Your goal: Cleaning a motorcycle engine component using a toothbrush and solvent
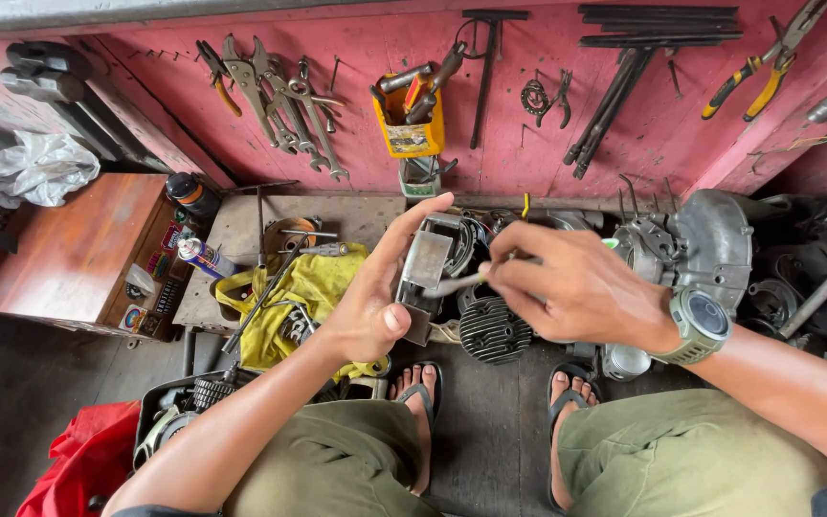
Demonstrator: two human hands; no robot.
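My left hand (375,287) grips a grey metal engine part (425,273), a boxy casting held upright in front of me. My right hand (567,287), with a green watch (703,325) on its wrist, pinches a thin brush-like tool (452,283) whose tip touches the flat face of the part. Just below the hands a black finned cylinder head (493,330) lies on the floor. My feet in sandals (418,388) rest on the dark wooden floor.
A yellow cloth (313,287) with tools lies at left beside a spray can (201,257) and a wooden box (69,254). A grey engine casing (710,244) and black parts sit at right. Wrenches (284,101), pliers (763,72), a yellow tool holder (411,120) hang on the red wall.
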